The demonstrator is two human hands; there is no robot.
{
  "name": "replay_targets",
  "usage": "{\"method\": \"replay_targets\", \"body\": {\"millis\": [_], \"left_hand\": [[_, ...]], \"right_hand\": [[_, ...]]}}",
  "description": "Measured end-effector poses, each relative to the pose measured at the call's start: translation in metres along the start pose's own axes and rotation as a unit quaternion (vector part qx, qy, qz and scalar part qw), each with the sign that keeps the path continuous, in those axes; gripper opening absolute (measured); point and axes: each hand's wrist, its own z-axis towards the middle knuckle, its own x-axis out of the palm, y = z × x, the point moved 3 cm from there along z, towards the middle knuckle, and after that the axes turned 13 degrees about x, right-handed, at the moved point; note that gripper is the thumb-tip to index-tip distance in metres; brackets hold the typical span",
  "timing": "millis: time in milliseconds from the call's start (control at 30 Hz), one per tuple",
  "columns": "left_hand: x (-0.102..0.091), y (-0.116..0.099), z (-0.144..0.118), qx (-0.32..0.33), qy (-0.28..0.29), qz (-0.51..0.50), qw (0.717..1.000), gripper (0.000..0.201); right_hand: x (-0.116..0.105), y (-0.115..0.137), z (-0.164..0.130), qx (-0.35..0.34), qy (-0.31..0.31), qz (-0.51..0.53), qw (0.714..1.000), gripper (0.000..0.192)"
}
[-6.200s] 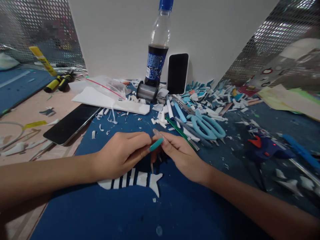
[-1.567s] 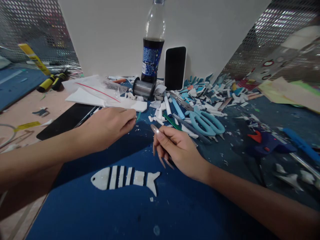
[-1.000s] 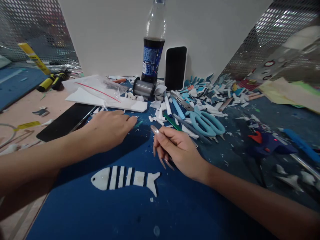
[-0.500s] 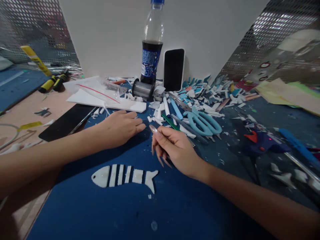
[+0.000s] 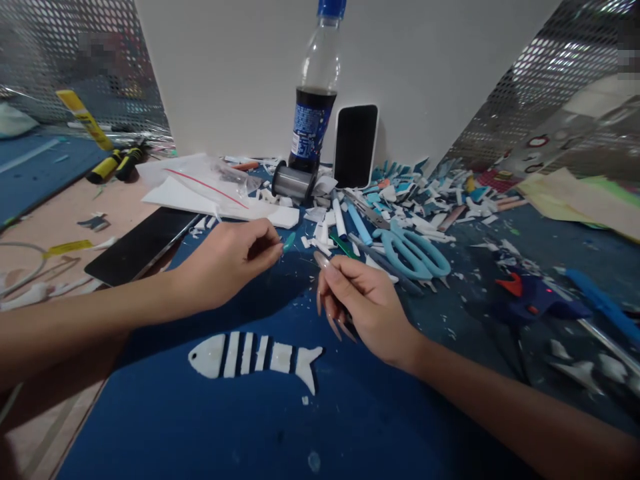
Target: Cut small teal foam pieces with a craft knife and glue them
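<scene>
Fish cutout point(image 5: 255, 353) lies flat, tail pointing right.

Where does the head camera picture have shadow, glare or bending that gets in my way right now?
Head view: the left hand throws a dark shadow on the blue mat above the fish cutout; the perforated metal panel glints; edges bend, arms stretch; the right side is dim.

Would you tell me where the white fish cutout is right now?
The fish cutout lies flat on the blue mat in the lower centre of the head view, nearer the camera than both hands, just below the left hand and the right hand.
</scene>
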Motion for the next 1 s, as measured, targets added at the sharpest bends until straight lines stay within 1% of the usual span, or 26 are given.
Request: {"method": "replay_targets", "body": {"millis": [67, 167, 267, 367, 467, 600, 700, 767, 900, 1000], "left_hand": [[0.005, 0.0, -0.003, -0.04, 0.001, -0.127, 0.991, 0.021], [0.017, -0.002, -0.009, -0.08, 0.004, -0.296, 0.952, 0.023], [0.026, -0.005, -0.015, -0.093, 0.024, -0.385, 0.918, 0.026], [0.03, -0.006, -0.018, -0.089, 0.019, -0.423, 0.901, 0.027], [0.032, -0.006, -0.019, -0.093, 0.02, -0.443, 0.892, 0.025], [0.032, -0.006, -0.018, -0.099, 0.03, -0.44, 0.892, 0.022], [0.032, -0.006, -0.018, -0.1, 0.024, -0.446, 0.889, 0.022], [0.033, -0.006, -0.018, -0.1, 0.02, -0.463, 0.881, 0.023], [0.035, -0.005, -0.019, -0.101, 0.02, -0.509, 0.854, 0.026], [0.036, -0.004, -0.02, -0.103, 0.019, -0.532, 0.84, 0.027]], "right_hand": [[0.0, -0.001, 0.0, 0.005, 0.009, 0.008, 1.0, 0.035], [0.001, -0.001, 0.0, 0.014, 0.024, 0.014, 1.0, 0.035], [0.002, 0.001, -0.002, -0.005, 0.036, -0.004, 0.999, 0.033], [0.004, 0.003, -0.004, -0.034, 0.054, -0.036, 0.997, 0.031], [0.005, 0.005, -0.005, -0.054, 0.062, -0.066, 0.994, 0.031], [0.006, 0.005, -0.005, -0.062, 0.063, -0.088, 0.992, 0.031], [0.007, 0.005, -0.005, -0.067, 0.066, -0.099, 0.991, 0.031], [0.007, 0.006, -0.005, -0.073, 0.066, -0.103, 0.99, 0.031], [0.007, 0.008, -0.005, -0.086, 0.062, -0.097, 0.99, 0.03], [0.008, 0.008, -0.004, -0.085, 0.063, -0.099, 0.99, 0.03]]}}
